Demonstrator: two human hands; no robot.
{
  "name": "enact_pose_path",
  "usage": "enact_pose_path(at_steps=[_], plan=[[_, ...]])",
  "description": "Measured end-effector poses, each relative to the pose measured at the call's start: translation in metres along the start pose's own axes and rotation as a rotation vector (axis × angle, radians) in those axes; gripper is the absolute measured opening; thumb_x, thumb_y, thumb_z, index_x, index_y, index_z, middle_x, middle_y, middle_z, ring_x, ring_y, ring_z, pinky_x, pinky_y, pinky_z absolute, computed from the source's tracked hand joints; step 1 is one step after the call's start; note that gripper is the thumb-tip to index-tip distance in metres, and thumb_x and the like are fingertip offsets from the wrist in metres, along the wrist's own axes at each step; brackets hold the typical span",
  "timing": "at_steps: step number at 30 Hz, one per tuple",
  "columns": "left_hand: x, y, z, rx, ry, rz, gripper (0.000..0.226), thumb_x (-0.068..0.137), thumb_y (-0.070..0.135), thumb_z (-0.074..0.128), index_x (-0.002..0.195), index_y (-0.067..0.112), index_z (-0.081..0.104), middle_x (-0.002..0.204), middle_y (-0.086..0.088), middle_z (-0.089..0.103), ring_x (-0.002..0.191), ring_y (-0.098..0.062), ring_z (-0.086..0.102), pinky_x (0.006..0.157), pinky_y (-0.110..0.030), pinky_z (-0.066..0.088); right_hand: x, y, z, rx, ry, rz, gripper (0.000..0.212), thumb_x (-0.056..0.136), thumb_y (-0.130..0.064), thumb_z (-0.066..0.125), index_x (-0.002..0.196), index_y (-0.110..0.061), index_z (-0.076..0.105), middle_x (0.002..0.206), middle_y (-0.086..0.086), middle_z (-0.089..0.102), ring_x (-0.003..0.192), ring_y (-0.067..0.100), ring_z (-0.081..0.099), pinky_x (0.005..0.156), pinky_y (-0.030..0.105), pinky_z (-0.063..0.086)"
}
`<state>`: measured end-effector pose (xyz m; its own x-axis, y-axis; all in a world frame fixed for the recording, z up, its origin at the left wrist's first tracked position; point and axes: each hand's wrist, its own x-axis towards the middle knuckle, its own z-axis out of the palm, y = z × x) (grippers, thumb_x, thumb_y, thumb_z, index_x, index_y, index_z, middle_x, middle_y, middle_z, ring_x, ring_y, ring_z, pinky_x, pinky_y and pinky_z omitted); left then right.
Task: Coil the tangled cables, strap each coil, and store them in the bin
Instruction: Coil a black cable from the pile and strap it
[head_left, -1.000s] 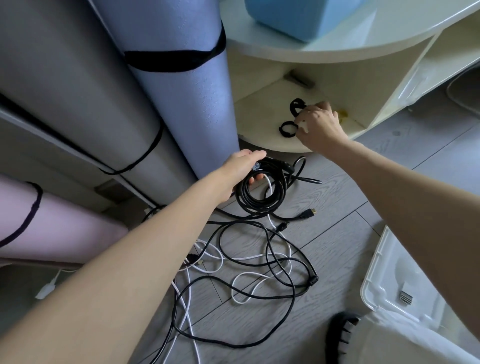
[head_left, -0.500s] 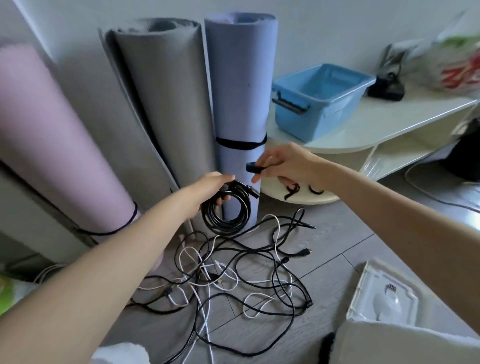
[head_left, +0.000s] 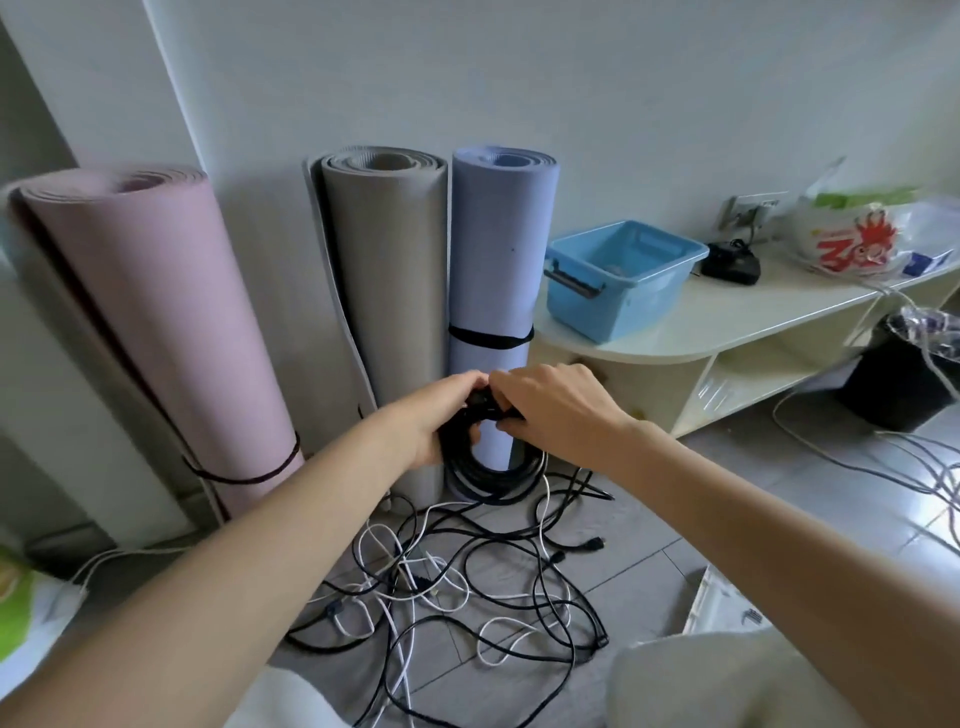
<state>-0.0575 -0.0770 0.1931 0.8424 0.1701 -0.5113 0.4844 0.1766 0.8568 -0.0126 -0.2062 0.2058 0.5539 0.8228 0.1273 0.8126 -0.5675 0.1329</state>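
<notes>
Over the floor, in front of the upright yoga mats, both hands meet at the top of a black cable coil (head_left: 480, 467). Left hand (head_left: 441, 415) grips the coil's left side, fingers wrapped round the bundled loops, forearm reaching up from lower left. Right hand (head_left: 553, 405) comes in from the right, fingers curled and pinching something dark at the coil's top; likely a strap, but it's mostly hidden by the fingers, can't confirm. Coil hangs from the hands, clear of the floor, before the blue mat (head_left: 501, 249).

Step in hand, judged: strapping the first coil. Next move calls for wrapping the strap round the bundle and closing it while the left hand keeps the loops together, then carrying the coil right to the blue bin (head_left: 623, 283) on the desk (head_left: 727, 322).

Tangled black and white cables (head_left: 467, 587) lie loose on the floor below, not yet coiled. Most of the task remains.
</notes>
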Motion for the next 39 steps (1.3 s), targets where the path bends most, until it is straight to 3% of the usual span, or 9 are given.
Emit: enact_pose_path(at_steps=[7, 11, 17, 21, 25, 30, 33, 36, 39], plan=[[0.001, 0.009, -0.004, 0.044, 0.0, 0.017, 0.026, 0.093, 0.029, 0.052, 0.072, 0.015, 0.054, 0.057, 0.001, 0.048, 0.04, -0.008, 0.039, 0.045, -0.018, 0.036, 0.007, 0.005, 0.008, 0.032, 0.149, 0.133, 0.052, 0.08, -0.044, 0.059, 0.117, -0.011, 0.043, 0.108, 0.002, 0.054, 0.081, 0.032, 0.062, 0.059, 0.033, 0.039], [0.007, 0.008, -0.002, 0.146, 0.028, 0.084, 0.023, 0.091, 0.032, 0.056, 0.075, 0.016, 0.055, 0.065, -0.001, 0.048, 0.045, -0.01, 0.039, 0.047, -0.021, 0.036, 0.011, 0.006, 0.008, 0.026, 0.088, 0.121, 0.03, 0.08, -0.042, 0.055, 0.091, -0.014, 0.053, 0.083, -0.001, 0.045, 0.07, 0.028, 0.052, 0.051, 0.028, 0.028], [0.012, 0.008, -0.001, 0.183, 0.098, 0.244, 0.02, 0.089, 0.031, 0.061, 0.079, 0.014, 0.056, 0.067, -0.004, 0.056, 0.05, -0.012, 0.047, 0.05, -0.021, 0.038, 0.013, 0.008, 0.005, 0.037, 0.096, 0.158, 0.032, 0.081, -0.041, 0.054, 0.09, -0.011, 0.061, 0.08, -0.001, 0.044, 0.067, 0.024, 0.048, 0.057, 0.028, 0.031], [0.011, 0.005, -0.002, 0.189, 0.115, 0.3, 0.022, 0.09, 0.027, 0.06, 0.074, 0.014, 0.054, 0.064, -0.003, 0.056, 0.04, -0.008, 0.048, 0.04, -0.013, 0.037, 0.012, 0.011, 0.01, 0.16, 0.097, 0.157, 0.036, 0.079, -0.041, 0.061, 0.1, -0.013, 0.059, 0.091, 0.0, 0.054, 0.08, 0.026, 0.058, 0.061, 0.03, 0.039], [0.007, 0.005, -0.006, 0.129, 0.062, 0.23, 0.016, 0.089, 0.025, 0.062, 0.079, 0.013, 0.063, 0.063, -0.003, 0.059, 0.037, -0.006, 0.05, 0.039, -0.014, 0.038, 0.01, 0.016, 0.007, 0.365, 0.086, 0.089, 0.06, 0.072, -0.035, 0.074, 0.123, -0.015, 0.048, 0.11, 0.0, 0.053, 0.087, 0.026, 0.056, 0.07, 0.035, 0.046], [0.002, 0.002, -0.004, 0.075, -0.004, 0.13, 0.02, 0.087, 0.026, 0.064, 0.08, 0.008, 0.064, 0.062, -0.006, 0.059, 0.039, -0.008, 0.05, 0.042, -0.017, 0.039, 0.004, 0.017, 0.006, 0.301, 0.103, -0.006, 0.047, 0.072, -0.036, 0.074, 0.106, -0.009, 0.056, 0.1, 0.004, 0.053, 0.081, 0.027, 0.056, 0.072, 0.041, 0.048], [0.003, 0.004, -0.002, 0.004, 0.041, 0.072, 0.021, 0.088, 0.026, 0.064, 0.082, 0.005, 0.062, 0.054, -0.004, 0.06, 0.036, -0.008, 0.051, 0.038, -0.015, 0.04, 0.002, 0.016, 0.007, 0.182, 0.195, -0.022, 0.042, 0.074, -0.039, 0.074, 0.093, -0.005, 0.058, 0.09, 0.007, 0.056, 0.068, 0.031, 0.056, 0.056, 0.036, 0.045], [0.005, 0.003, 0.0, -0.008, 0.033, 0.055, 0.017, 0.089, 0.02, 0.062, 0.086, 0.004, 0.064, 0.059, -0.01, 0.065, 0.038, -0.009, 0.054, 0.038, -0.014, 0.041, 0.002, 0.012, 0.009, 0.074, 0.262, -0.105, 0.038, 0.061, -0.033, 0.083, 0.065, -0.005, 0.058, 0.063, 0.006, 0.054, 0.042, 0.026, 0.051, 0.04, 0.023, 0.028], [0.008, 0.002, -0.002, 0.012, 0.033, 0.055, 0.015, 0.089, 0.017, 0.06, 0.089, 0.003, 0.065, 0.066, -0.015, 0.068, 0.038, -0.008, 0.051, 0.04, -0.012, 0.041, 0.006, 0.013, 0.012, 0.126, 0.201, -0.058, 0.03, 0.076, -0.035, 0.073, 0.073, -0.01, 0.058, 0.073, 0.0, 0.047, 0.059, 0.023, 0.048, 0.052, 0.028, 0.031]])
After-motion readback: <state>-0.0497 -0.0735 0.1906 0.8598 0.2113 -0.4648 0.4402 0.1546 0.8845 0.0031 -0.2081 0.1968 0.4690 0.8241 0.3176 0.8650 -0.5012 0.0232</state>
